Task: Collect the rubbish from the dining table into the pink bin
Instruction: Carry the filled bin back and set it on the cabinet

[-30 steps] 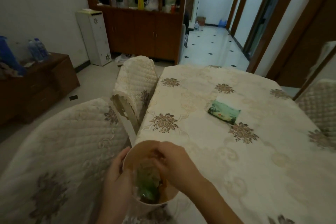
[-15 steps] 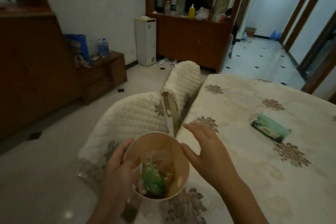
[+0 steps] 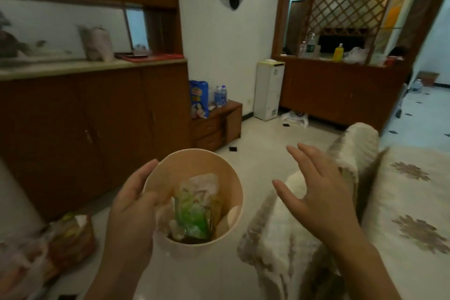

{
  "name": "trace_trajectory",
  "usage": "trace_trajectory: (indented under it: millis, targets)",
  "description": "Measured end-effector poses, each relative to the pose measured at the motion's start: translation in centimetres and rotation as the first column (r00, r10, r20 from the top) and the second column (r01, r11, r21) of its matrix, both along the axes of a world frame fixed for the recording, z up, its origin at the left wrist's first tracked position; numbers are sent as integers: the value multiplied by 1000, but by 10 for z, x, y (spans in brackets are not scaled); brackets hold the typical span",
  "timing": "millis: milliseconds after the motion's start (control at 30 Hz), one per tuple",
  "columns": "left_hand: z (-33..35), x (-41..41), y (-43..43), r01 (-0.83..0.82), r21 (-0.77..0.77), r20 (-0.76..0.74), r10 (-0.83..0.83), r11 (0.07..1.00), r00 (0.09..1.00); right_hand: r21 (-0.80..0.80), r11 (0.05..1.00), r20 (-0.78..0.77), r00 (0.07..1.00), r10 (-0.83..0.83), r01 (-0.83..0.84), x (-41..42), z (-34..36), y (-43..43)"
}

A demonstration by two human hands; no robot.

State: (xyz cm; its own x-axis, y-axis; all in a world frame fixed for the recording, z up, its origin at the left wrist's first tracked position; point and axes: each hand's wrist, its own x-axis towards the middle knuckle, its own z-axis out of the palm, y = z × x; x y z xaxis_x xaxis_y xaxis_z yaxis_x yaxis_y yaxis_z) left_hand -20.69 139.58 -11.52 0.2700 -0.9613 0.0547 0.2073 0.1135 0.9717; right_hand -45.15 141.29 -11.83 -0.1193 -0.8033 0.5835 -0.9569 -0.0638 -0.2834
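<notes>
Now the left hand keeps a holding grip on the paper cup of wrappers, while at three o'clock the right hand hovers wide open, empty.

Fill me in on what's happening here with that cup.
A person is clearing rubbish. Their left hand grips a paper cup by the rim, with crumpled wrappers stuffed inside, including a green one. The right hand is open and empty, fingers spread above a quilted chair cover. The dining table lies at the right edge. No pink bin is clearly visible.
</notes>
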Motion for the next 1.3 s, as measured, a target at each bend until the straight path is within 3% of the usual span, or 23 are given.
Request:
trace_trajectory:
  millis: [233, 533, 867, 1033, 1300]
  targets:
    - [-26, 104, -47, -127, 122, -42, 133, 984, 990, 82, 982, 10, 985, 171, -171, 103, -25, -67]
    - [-45, 154, -138, -242, 247, -38, 259, 938, 965, 170, 942, 53, 957, 285, -289, 169, -60, -184]
    - [-38, 159, -347, -298, 209, -38, 312, 931, 949, 235, 876, 101, 907, 408, -421, 186, -65, -406]
    - [-17, 160, -441, -363, 162, -34, 373, 918, 927, 210, 891, 89, 916, 392, -402, 177, -44, -507]
    - [-18, 160, -611, -293, 198, -8, 301, 935, 954, 215, 916, 55, 940, 336, -340, 175, -50, -657]
